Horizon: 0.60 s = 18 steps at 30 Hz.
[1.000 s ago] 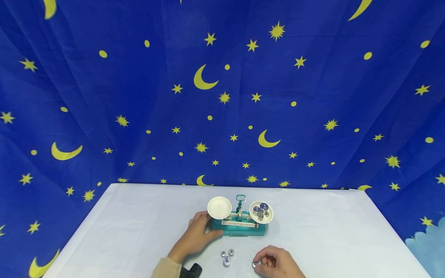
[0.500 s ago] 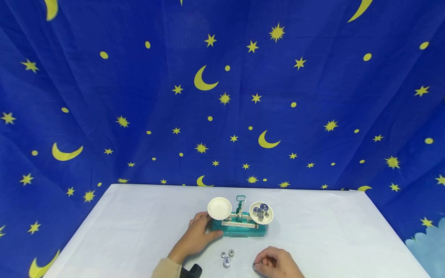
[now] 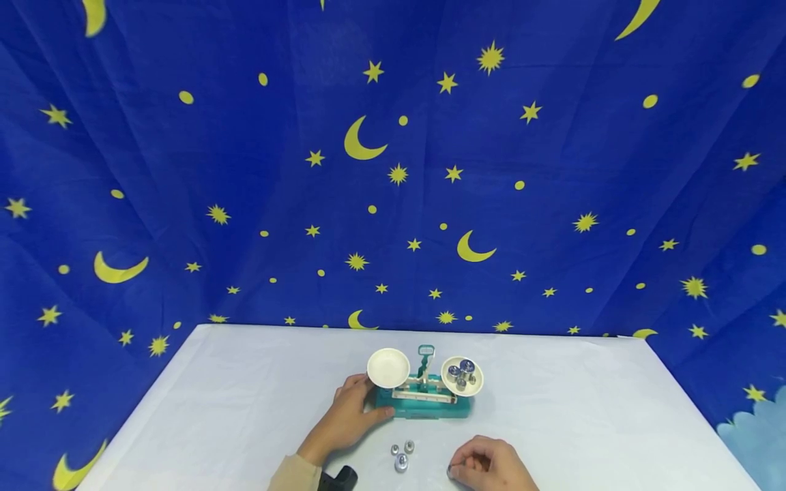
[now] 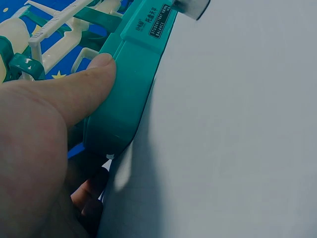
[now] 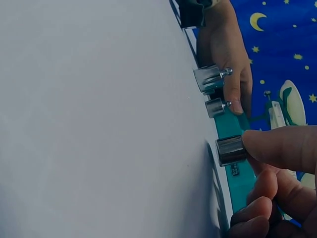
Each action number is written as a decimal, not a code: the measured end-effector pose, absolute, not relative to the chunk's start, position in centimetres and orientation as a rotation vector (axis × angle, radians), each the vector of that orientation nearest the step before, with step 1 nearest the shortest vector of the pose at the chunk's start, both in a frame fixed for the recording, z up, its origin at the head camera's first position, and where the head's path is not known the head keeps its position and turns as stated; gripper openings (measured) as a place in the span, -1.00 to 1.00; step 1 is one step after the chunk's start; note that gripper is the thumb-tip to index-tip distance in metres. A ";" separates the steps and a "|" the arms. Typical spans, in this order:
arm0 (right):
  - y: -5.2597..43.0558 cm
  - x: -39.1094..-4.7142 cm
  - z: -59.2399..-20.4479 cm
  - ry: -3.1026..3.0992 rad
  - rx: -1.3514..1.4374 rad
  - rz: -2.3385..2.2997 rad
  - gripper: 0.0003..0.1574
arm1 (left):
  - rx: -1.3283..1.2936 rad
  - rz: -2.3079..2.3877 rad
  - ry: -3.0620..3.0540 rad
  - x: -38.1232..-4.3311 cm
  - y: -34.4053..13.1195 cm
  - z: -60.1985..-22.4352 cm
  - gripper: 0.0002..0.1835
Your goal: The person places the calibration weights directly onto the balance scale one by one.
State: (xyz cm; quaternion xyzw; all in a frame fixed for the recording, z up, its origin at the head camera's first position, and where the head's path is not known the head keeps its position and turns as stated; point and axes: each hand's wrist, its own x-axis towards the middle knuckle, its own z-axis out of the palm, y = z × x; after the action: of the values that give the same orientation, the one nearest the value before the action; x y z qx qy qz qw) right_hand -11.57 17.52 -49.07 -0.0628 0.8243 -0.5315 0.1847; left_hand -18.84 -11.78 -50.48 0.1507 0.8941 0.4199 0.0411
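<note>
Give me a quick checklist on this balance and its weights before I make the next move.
1. Left hand steadying the balance base: ok, thumb on top.
2. Small weight pinched by the right hand: ok.
3. Small weight lifted off the table: cannot tell.
4. Loaded weights inside the right pan: ok.
5. Three loose weights standing upright: ok.
6. Beam exactly level: cannot tell.
</note>
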 end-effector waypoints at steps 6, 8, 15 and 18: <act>17.4 -11.5 -48.8 2.335 -0.148 -1.497 -0.83 | 0.471 1.286 2.740 -18.8 -11.8 -50.3 -0.12; 17.4 -11.5 -48.8 2.342 -0.144 -1.495 -0.83 | 0.469 1.285 2.737 -18.9 -11.8 -50.3 -0.12; 17.3 -11.5 -48.7 2.346 -0.129 -1.497 -0.83 | 0.469 1.281 2.734 -18.9 -11.8 -50.3 -0.12; 17.4 -11.5 -48.7 2.345 -0.127 -1.498 -0.82 | 0.471 1.284 2.734 -18.8 -11.7 -50.3 -0.13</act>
State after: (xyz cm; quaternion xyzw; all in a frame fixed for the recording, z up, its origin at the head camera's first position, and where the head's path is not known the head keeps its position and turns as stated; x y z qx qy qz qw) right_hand -11.54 17.35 -48.70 -0.0448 0.8286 -0.5292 0.1769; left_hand -18.81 -11.75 -50.28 0.1538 0.8936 0.4195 0.0424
